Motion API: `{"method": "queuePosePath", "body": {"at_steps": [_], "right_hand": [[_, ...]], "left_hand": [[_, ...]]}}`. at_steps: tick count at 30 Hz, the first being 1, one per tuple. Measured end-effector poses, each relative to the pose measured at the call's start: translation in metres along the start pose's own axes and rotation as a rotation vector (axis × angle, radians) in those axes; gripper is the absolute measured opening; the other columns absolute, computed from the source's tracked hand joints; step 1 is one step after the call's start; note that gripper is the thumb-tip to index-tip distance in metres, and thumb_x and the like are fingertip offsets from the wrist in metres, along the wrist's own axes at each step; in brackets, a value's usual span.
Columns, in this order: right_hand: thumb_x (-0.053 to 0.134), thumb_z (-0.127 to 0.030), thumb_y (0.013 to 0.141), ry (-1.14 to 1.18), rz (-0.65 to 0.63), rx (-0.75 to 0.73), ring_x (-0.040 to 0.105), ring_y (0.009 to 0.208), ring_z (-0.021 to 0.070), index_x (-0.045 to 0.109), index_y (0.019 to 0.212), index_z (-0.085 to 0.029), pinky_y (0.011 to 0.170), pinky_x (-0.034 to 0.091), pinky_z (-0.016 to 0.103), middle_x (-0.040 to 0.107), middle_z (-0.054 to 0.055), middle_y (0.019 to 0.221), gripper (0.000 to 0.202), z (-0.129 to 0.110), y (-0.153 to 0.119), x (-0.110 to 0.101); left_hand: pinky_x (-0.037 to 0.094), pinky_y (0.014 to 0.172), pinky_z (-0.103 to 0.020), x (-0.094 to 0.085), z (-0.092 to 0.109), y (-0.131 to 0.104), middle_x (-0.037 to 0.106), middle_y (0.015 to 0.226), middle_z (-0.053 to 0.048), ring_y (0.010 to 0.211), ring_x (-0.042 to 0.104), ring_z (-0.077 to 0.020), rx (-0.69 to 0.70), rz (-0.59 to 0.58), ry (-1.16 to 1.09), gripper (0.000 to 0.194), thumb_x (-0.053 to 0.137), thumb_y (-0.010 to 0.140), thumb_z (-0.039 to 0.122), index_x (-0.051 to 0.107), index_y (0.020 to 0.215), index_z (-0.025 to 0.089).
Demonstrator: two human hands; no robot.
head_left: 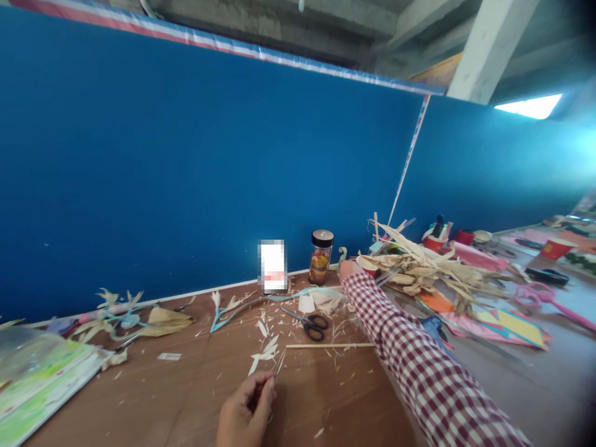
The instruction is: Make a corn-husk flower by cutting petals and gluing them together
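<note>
Low in the head view, my left hand is closed in a pinch. A thin pale strip of corn husk rises from its fingertips. My right arm, in a red-and-white checked sleeve, stretches to the back of the table. At its end my right hand is beside a paper cup and a lidded jar; its fingers are mostly hidden. Black-handled scissors lie between the hands, with a thin wooden stick in front. White husk pieces lie near my left fingertips.
Husk scraps litter the brown table. A heap of dry corn husks and coloured paper lie right. Left are husk flowers and a green-white packet. A blurred-out white object stands against the blue partition.
</note>
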State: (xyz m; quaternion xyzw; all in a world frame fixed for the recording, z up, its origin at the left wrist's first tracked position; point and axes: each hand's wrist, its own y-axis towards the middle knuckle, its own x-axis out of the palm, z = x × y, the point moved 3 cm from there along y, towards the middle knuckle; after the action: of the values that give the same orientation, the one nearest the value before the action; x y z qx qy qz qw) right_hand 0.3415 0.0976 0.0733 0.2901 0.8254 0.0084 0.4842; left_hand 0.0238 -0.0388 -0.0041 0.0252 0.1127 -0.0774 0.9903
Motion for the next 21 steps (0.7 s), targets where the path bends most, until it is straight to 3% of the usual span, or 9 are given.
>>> {"method": "queuePosePath", "body": {"at_steps": [7,16,21], "right_hand": [[0.046,-0.029,0.086,-0.041,-0.041,0.110,0.057,0.082,0.0154,0.051,0.105,-0.013,0.071,0.048,0.034,0.057,0.005,0.098,0.025,0.018,0.001,-0.006],[0.047,-0.028,0.086,0.012,-0.109,0.038,0.057,0.084,0.0153,0.053,0.103,-0.014,0.072,0.048,0.034,0.056,0.006,0.101,0.024,0.030,-0.005,-0.010],[0.056,-0.031,0.078,-0.010,-0.015,0.044,0.056,0.072,0.0142,0.058,0.084,-0.014,0.064,0.044,0.028,0.060,0.003,0.080,0.019,0.033,-0.005,-0.012]], "left_hand": [[0.046,0.050,-0.023,-0.001,0.004,-0.001,0.062,0.059,-0.002,0.053,0.056,-0.0158,0.001,-0.007,0.040,0.037,0.055,0.067,0.048,0.065,0.081,0.016],[0.045,0.050,-0.023,-0.001,0.003,0.000,0.061,0.058,-0.001,0.055,0.057,-0.0158,0.031,-0.007,0.052,0.033,0.055,0.068,0.046,0.065,0.081,0.017],[0.045,0.049,-0.023,0.000,0.002,-0.001,0.061,0.059,-0.001,0.053,0.055,-0.0154,0.034,-0.012,0.059,0.032,0.055,0.069,0.043,0.065,0.083,0.017]]}}
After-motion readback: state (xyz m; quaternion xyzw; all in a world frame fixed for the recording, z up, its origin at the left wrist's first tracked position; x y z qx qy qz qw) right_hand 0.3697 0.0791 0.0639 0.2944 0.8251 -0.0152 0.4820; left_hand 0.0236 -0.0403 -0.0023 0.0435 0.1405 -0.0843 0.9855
